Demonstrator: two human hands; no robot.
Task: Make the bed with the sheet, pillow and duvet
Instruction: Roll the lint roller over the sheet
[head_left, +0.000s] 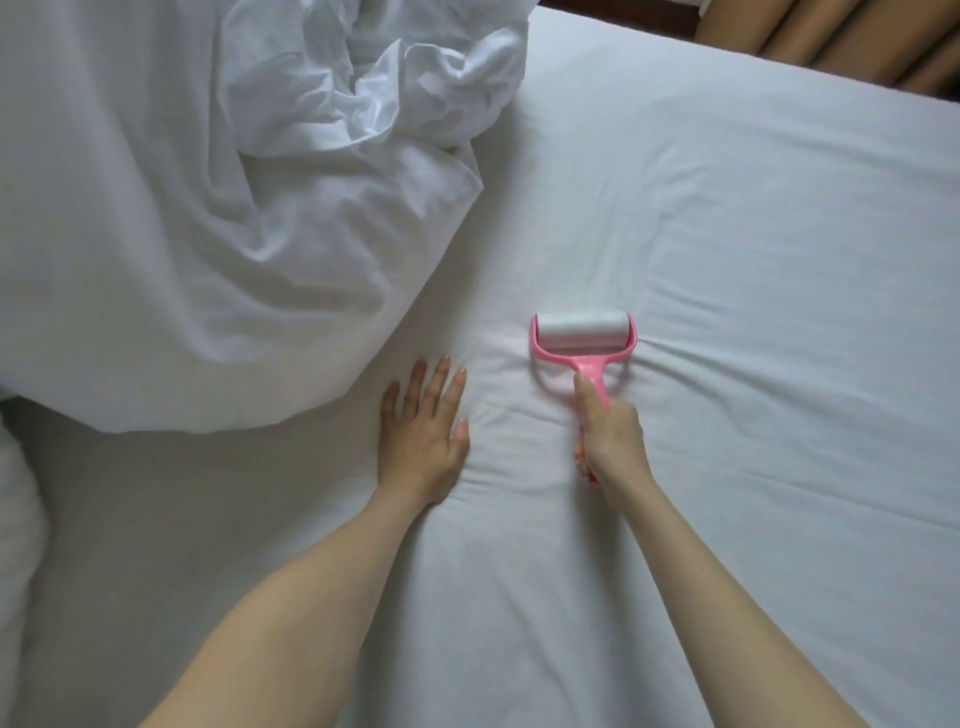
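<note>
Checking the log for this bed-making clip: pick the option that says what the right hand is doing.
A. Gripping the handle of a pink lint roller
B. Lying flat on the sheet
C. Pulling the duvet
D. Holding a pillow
A: the right hand is curled round the handle of the pink lint roller, whose white roll rests on the sheet; the left hand lies flat beside it.

Counts, head view: 2 hands, 1 left hand (422, 434) flat on the sheet, 1 right hand (613, 441) gripping a handle. 1 lint roller (583, 340), pink frame w/ 1 white roll. 1 fitted sheet (753, 312) over the mattress. 1 bunched white duvet (208, 234), top left. Tan curtain (831, 41) at top right, approx. 3 folds visible. Pillows: can't tell.
</note>
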